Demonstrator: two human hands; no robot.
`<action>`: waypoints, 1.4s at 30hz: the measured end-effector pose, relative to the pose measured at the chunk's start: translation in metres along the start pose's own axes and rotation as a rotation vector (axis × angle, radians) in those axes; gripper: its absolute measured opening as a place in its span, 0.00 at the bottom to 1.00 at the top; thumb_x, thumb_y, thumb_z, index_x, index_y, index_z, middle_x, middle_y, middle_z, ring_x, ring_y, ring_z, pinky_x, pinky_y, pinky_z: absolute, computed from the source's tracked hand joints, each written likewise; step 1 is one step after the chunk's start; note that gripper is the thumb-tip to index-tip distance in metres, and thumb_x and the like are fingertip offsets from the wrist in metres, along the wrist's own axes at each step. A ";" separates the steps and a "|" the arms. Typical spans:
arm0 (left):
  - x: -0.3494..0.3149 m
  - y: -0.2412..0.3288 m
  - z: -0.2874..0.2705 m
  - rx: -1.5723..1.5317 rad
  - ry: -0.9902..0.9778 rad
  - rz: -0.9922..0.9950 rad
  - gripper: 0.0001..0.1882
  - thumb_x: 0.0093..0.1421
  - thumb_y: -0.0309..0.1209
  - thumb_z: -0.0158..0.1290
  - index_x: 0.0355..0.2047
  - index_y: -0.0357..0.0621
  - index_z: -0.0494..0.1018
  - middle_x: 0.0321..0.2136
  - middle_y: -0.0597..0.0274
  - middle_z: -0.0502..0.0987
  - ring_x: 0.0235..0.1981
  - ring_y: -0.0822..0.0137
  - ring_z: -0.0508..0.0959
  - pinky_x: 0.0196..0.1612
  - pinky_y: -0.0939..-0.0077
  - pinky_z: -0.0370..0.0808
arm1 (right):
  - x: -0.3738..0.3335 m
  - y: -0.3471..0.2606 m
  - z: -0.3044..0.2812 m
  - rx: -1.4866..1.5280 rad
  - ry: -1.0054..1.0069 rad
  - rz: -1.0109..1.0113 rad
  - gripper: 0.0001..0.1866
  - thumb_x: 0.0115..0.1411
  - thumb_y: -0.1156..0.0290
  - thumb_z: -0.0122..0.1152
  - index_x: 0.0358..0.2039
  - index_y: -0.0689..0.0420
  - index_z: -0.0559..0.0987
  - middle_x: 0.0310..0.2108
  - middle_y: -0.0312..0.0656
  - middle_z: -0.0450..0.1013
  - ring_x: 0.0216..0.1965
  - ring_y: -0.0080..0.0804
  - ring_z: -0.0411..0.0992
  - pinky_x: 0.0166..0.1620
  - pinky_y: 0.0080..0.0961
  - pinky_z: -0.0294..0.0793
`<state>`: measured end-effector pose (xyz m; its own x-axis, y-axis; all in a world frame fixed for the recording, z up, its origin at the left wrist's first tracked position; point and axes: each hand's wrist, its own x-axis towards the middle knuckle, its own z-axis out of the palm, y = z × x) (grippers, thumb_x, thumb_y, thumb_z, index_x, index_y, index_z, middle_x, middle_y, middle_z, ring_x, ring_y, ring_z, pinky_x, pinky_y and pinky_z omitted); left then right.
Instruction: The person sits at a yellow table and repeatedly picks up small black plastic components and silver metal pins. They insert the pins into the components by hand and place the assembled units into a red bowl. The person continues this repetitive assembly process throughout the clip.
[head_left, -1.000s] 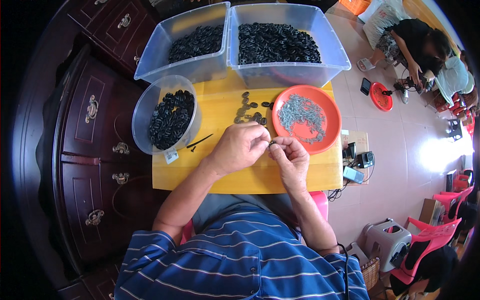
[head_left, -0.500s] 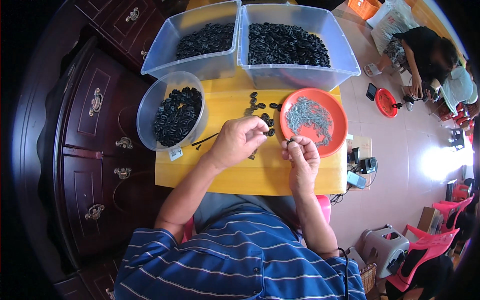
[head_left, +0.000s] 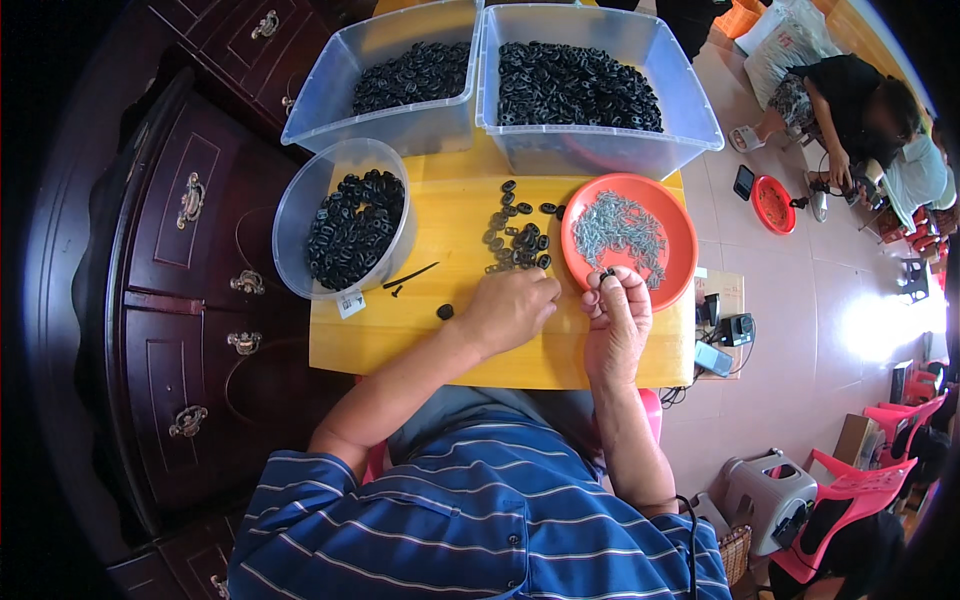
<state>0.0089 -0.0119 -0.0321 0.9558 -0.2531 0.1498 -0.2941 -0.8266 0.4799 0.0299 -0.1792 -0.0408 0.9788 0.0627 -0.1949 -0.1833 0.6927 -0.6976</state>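
My left hand (head_left: 512,308) is low over the yellow table (head_left: 350,345), back upward and fingers curled together; whatever they hold is hidden. Just beyond it, several small black oval pieces with two holes (head_left: 528,238) lie in a loose group. A lone black oval piece (head_left: 445,312) rests beside my left wrist. Over the near edge of the red plate (head_left: 683,225), my right hand (head_left: 615,315) pinches a small black piece (head_left: 607,272) between thumb and fingers. Many thin silvery metal pins (head_left: 615,232) are spread across that plate.
A round clear tub (head_left: 290,240) of black pieces stands at the left. Two clear bins (head_left: 310,120) (head_left: 690,130) of similar pieces stand at the back. A thin black strip (head_left: 410,276) lies near the tub. Dark cabinets flank the left; another person sits far right.
My left hand has come down and nearer, its fingers now curled at the table. A lone black oval piece now shows by that wrist. My right hand has shifted slightly right, still pinching.
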 end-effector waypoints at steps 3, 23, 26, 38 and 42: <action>0.000 -0.003 -0.002 -0.001 0.005 -0.020 0.07 0.57 0.34 0.61 0.32 0.46 0.77 0.29 0.59 0.79 0.31 0.54 0.82 0.34 0.58 0.79 | -0.001 0.000 0.001 -0.004 0.004 0.009 0.07 0.67 0.77 0.60 0.45 0.57 0.75 0.37 0.43 0.79 0.32 0.23 0.74 0.38 0.19 0.75; 0.009 -0.033 -0.033 -0.005 0.139 -0.066 0.09 0.57 0.26 0.58 0.39 0.44 0.80 0.32 0.59 0.80 0.33 0.54 0.82 0.37 0.61 0.79 | -0.001 0.002 0.001 -0.046 -0.021 0.016 0.07 0.67 0.77 0.59 0.45 0.57 0.76 0.36 0.41 0.79 0.31 0.23 0.74 0.38 0.19 0.74; 0.011 -0.035 -0.029 0.051 0.128 -0.052 0.10 0.57 0.27 0.59 0.41 0.44 0.80 0.34 0.59 0.80 0.34 0.55 0.82 0.38 0.61 0.79 | -0.002 0.003 0.001 -0.066 -0.029 0.023 0.07 0.67 0.77 0.59 0.44 0.57 0.76 0.36 0.41 0.79 0.31 0.22 0.74 0.38 0.19 0.74; 0.022 -0.038 -0.025 0.096 0.041 -0.039 0.05 0.57 0.27 0.58 0.34 0.44 0.75 0.33 0.59 0.76 0.35 0.53 0.80 0.36 0.55 0.77 | -0.004 0.003 0.004 -0.140 -0.059 0.032 0.06 0.67 0.75 0.60 0.44 0.57 0.77 0.35 0.39 0.80 0.31 0.19 0.73 0.38 0.17 0.71; 0.024 -0.037 -0.028 0.122 -0.006 -0.048 0.06 0.57 0.28 0.59 0.35 0.45 0.74 0.33 0.59 0.76 0.37 0.52 0.79 0.36 0.54 0.77 | -0.005 0.003 0.004 -0.153 -0.063 0.038 0.07 0.67 0.74 0.61 0.45 0.56 0.77 0.35 0.39 0.80 0.31 0.19 0.74 0.38 0.18 0.72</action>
<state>0.0428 0.0263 -0.0219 0.9690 -0.2141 0.1235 -0.2455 -0.8926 0.3781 0.0251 -0.1744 -0.0390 0.9737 0.1351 -0.1833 -0.2276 0.5720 -0.7880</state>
